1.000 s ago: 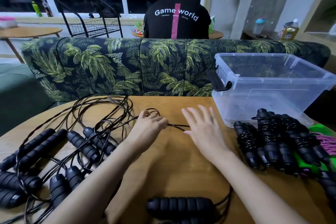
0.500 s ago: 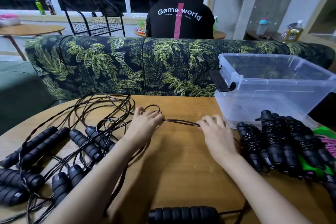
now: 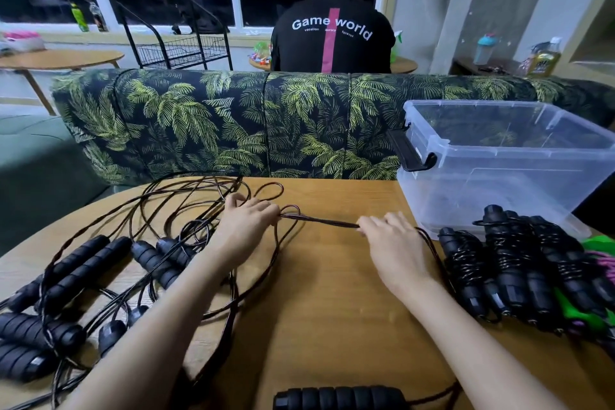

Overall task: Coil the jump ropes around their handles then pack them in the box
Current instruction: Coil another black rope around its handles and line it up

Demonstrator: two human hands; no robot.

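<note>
Under the fingers (image 3: 372,225), round light-wood tabletop (image 3: 332,309). Straight beyond them, long sofa back in black fabric printed with green palm leaves (image 3: 233,123). Further past, person in black shirt lettered "Game world" with a pink stripe (image 3: 332,40), back turned. Far beyond and left of the fingers, black wire rack (image 3: 179,50) and small second wooden table (image 3: 60,58); far right, yellow plastic bottle (image 3: 545,60).

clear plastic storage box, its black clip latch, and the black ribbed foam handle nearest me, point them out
clear plastic storage box (image 3: 472,191): head view, front wall.
black clip latch (image 3: 408,150): head view, middle of the latch.
black ribbed foam handle (image 3: 339,398): head view, middle of the handle.
</note>
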